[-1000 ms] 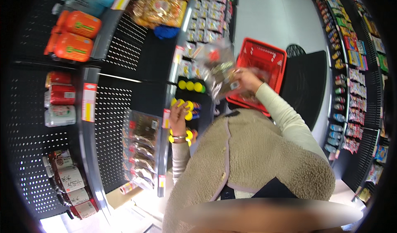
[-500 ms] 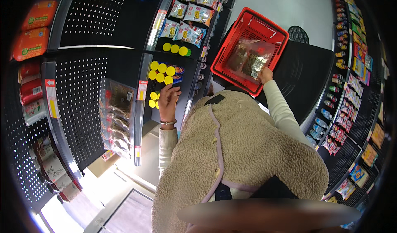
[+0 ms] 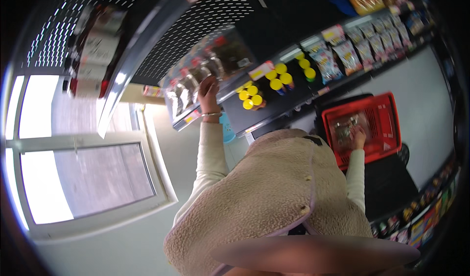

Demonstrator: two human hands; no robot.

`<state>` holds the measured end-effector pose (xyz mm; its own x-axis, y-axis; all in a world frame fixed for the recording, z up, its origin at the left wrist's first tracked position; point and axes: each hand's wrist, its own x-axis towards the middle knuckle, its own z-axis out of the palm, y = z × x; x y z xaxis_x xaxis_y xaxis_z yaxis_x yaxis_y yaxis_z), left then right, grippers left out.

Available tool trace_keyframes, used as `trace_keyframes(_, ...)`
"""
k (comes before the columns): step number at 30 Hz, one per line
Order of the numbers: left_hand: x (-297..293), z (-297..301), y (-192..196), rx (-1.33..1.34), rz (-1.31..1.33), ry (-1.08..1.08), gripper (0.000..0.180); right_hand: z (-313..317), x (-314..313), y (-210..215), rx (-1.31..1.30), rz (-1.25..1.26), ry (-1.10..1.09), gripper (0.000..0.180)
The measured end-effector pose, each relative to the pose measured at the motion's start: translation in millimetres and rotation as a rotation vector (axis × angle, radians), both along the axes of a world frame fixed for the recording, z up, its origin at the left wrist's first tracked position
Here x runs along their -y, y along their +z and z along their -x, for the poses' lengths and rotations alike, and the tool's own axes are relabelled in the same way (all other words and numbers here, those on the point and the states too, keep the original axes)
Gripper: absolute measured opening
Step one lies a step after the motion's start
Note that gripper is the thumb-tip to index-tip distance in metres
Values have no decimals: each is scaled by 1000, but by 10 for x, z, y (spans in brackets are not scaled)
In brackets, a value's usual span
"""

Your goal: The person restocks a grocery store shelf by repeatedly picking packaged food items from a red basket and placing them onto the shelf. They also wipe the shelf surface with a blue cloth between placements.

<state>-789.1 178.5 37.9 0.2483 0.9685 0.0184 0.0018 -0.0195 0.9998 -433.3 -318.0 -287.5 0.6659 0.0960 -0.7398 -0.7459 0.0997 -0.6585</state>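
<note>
My left hand (image 3: 209,92), with a bracelet at the wrist, is raised at the shelf on the left. Its bent, blurred fingers overlap a row of clear plastic packets (image 3: 186,87) with dark contents; whether they grip one cannot be made out. On the right, my right hand (image 3: 359,138) reaches into a red shopping basket (image 3: 387,149). Its fingers lie stretched over a clear packet (image 3: 342,129) with brownish contents inside the basket.
Yellow-lidded canisters (image 3: 252,97) stand on the shelf beside the packets, with snack bags (image 3: 325,63) further right. A dark stand lies under the basket. At the left are white packages (image 3: 100,51) on another shelf and a framed window (image 3: 88,180).
The view has swung toward the left, bringing the window in. My left hand has moved from the yellow-lidded canisters to the packets. My right hand now reaches further into the basket.
</note>
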Motion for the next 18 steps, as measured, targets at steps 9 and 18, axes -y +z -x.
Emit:
trace_keyframes(9, -454, 178, -226, 282, 180, -5, 37, 136, -2188, 2184, 618, -312, 553, 28)
trace_keyframes(18, -545, -51, -157, 159, 183, -223, 21, 913, -4361, 3126, 1362, -14, 1154, 56)
